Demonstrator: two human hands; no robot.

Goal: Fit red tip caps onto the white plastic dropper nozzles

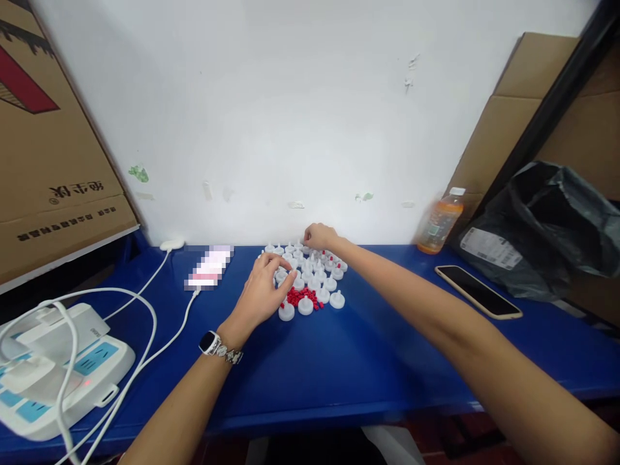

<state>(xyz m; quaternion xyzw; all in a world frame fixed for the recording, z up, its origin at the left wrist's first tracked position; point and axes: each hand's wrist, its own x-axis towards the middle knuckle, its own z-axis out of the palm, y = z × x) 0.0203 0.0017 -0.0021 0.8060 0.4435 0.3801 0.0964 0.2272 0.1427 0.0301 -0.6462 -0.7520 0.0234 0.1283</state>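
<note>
Several white nozzle caps (314, 283) stand in a cluster on the blue table, their narrow spouts pointing up. A heap of small red tips (301, 297) lies at the cluster's near side, and a few caps at the right carry red tips on their spouts. My left hand (269, 284), with a watch on its wrist, hovers over the cluster's left part, thumb and fingers apart. At the far edge of the cluster, close to the wall, my right hand (320, 236) is bent downward with its fingers closed; what they hold, if anything, is hidden.
A white power strip (111, 361) with looping cables occupies the left of the blue table (310, 374). Behind it stands a cardboard box (58, 155). On the right are a phone (477, 290), an orange drink bottle (440, 223) and a black plastic bag (547, 219).
</note>
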